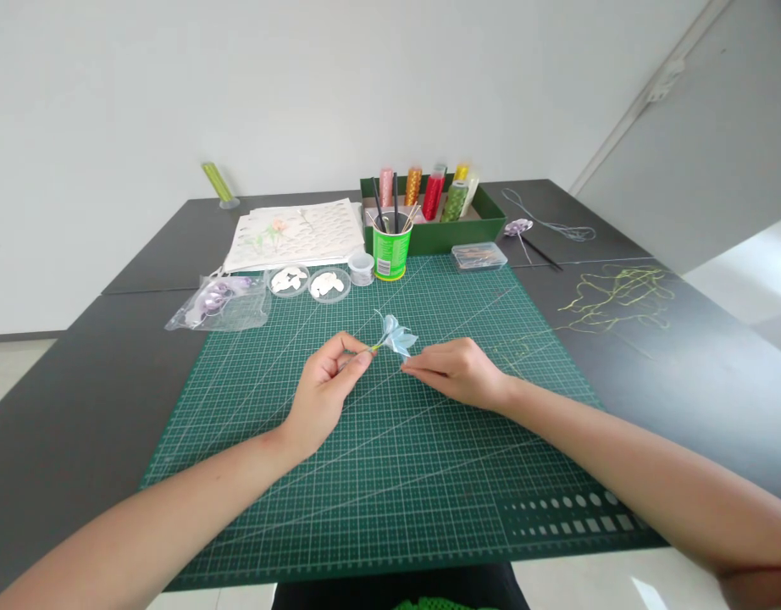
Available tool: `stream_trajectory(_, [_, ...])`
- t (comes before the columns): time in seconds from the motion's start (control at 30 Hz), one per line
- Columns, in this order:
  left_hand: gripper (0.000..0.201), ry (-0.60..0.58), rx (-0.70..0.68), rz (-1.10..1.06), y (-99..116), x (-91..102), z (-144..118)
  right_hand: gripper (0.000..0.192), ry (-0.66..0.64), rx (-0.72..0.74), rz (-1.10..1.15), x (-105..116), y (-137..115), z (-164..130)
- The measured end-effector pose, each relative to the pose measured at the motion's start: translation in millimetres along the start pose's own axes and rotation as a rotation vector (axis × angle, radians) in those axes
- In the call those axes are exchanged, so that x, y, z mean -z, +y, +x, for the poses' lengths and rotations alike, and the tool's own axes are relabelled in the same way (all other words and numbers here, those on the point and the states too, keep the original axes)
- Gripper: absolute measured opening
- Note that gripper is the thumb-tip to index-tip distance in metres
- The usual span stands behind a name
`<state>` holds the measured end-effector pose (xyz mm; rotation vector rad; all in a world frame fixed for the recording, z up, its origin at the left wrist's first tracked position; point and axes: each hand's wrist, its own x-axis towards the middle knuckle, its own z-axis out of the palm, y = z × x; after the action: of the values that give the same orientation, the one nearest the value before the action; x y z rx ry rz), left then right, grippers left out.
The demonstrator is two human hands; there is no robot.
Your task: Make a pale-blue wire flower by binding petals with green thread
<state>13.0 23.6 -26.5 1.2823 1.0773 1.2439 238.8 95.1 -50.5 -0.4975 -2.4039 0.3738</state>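
A small pale blue flower (398, 337) made of thin petals hangs just above the green cutting mat (390, 474). My left hand (324, 394) pinches its short green stem between thumb and fingers. My right hand (457, 370) touches a lower petal of the flower with pinched fingertips. Both forearms reach in from the near edge of the mat.
Behind the mat stand a green cup of tools (391, 246), two round dishes of white petals (307, 282), a small clear jar (361, 268), a clear plastic case (479, 256) and a green box of thread spools (432, 212). A plastic bag (220, 302) lies left, loose yellow-green thread (623, 296) right.
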Motion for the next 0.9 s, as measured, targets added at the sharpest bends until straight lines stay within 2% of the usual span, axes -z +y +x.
stream_trajectory(0.13, [0.023,0.036,0.016,0.05,-1,0.8,1,0.022,0.033,0.209,-0.226,1,-6,-2])
stream_trajectory(0.3, [0.023,0.055,0.021,0.113,0,-1.1,2,0.016,0.022,0.342,-0.33,5,-17,-1])
stream_trajectory(0.53, [0.023,0.077,-0.004,0.242,0,-1.3,5,0.015,0.011,0.399,-0.338,8,-26,-3])
stream_trajectory(0.9, [0.024,0.071,0.025,0.319,-3,-0.6,8,0.016,0.046,0.435,-0.352,14,-33,-3])
